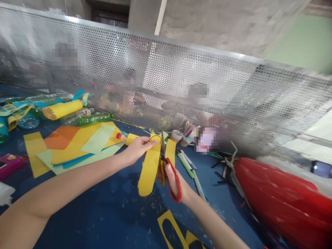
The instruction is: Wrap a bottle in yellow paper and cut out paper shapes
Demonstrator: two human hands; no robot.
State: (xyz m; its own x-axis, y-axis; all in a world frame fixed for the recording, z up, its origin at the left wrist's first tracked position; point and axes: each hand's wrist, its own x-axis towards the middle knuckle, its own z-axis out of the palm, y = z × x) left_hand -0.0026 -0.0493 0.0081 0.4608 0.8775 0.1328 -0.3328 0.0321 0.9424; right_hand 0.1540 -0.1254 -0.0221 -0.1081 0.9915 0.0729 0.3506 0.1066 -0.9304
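Glare on the perforated metal panel, right edge blurred

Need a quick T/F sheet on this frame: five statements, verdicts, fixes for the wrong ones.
1. The right hand holds red-handled scissors. True.
2. The left hand grips a green bottle. False: it holds a yellow paper strip.
3. An orange sheet lies left of the scissors in the picture. True.
4. The shiny red bundle sits at the picture's left edge. False: it is at the right.
5. A yellow piece with a rounded opening lies near the picture's bottom edge. True.
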